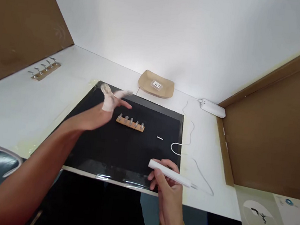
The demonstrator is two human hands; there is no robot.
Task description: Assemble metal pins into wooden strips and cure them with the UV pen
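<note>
My left hand [110,101] hovers over the back left of a black mat [96,149]. White coverings wrap some of its digits, the fingers are spread, and nothing is in it. Just beyond its fingertips, a small wooden strip [130,125] bears several short grey, see-through cylinders. At the mat's front right, my right hand [167,195] grips a slim white stick-shaped device [170,173], tilted with its metal-looking plug end to the right. A thin white cable appears to run from that end. A tiny white stick [160,138] lies on the mat to the right of the strip.
A brown paper tray [166,92] with a small labelled clear item stands against the back wall. Another wooden strip [44,71] with several metal pieces lies at the far left. A white power block [213,108] and loose white cable [191,132] are on the right. Brown side panels [279,125] enclose the table.
</note>
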